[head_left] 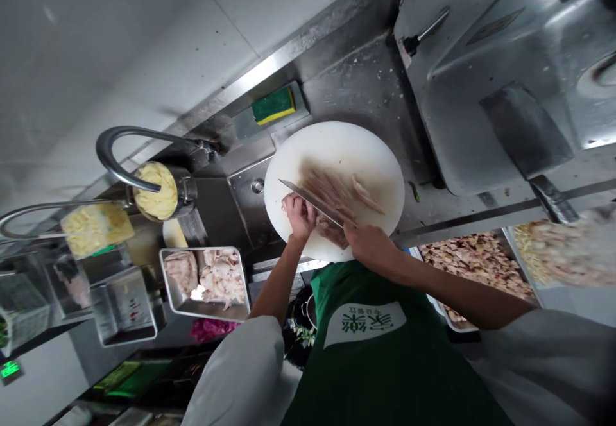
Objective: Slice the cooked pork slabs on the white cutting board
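A round white cutting board (289,137) lies over the sink and counter. My right hand (369,245) is wrapped round the handle of a knife (312,202), whose blade slants across the meat. Beside the blade, my left hand (301,214) is closed, its fingers curled down on a piece of meat (332,232); the part under the fingers is hidden. Several pale strips of meat (327,190) lie on the far side of the blade. One strip (366,194) sits apart from them, towards the right of the board.
A sponge (273,105) rests behind the board. On the left are a curved faucet (110,150), a pot of pale yellow food (156,188) and a metal tray of meat (243,285). On the right, a cleaver (527,131) lies near trays of chopped meat (474,265).
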`<state>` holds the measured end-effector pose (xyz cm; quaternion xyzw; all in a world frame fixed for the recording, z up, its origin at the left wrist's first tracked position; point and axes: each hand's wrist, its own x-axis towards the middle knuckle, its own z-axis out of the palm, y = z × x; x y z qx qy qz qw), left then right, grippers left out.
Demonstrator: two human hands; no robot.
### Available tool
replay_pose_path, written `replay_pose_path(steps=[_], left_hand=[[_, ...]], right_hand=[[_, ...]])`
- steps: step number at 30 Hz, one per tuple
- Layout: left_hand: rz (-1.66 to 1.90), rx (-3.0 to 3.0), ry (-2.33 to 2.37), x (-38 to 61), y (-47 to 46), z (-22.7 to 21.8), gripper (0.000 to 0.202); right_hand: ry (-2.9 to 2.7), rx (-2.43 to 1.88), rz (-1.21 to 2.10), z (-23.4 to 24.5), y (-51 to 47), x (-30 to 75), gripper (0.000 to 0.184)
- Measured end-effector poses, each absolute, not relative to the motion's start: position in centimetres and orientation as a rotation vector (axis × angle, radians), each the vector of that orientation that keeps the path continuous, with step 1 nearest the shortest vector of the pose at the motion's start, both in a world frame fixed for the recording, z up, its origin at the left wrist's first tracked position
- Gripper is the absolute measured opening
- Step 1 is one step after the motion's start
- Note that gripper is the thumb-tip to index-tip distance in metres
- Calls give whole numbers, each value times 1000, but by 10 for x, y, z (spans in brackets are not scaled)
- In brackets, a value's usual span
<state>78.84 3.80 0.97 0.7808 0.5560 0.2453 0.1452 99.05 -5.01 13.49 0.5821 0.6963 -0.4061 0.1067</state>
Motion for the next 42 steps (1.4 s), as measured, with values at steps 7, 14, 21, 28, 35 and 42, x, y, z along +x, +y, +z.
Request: replay_pose_path(steps=[7, 14, 21, 28, 35, 42], left_hand=[[722, 2249, 1564, 789, 39, 10, 18], [731, 2274, 1557, 789, 39, 10, 20], [762, 2328, 1520, 788, 39, 8, 18], [766, 2320, 1533, 791, 40, 9, 16], [746, 2286, 1529, 791, 39, 12, 18], [759, 2292, 1530, 793, 39, 13, 20]], right_hand=[[2014, 1713, -1204, 141, -55, 993, 37], [2000, 1731, -1261, 137, -51, 989, 40], [1919, 1714, -1283, 134, -51, 989, 40], [1913, 1694, -1274, 137, -47, 989, 38], [1979, 1805, -1310, 132, -36, 983, 38], [2064, 1812, -1299, 123, -23, 977, 42]])
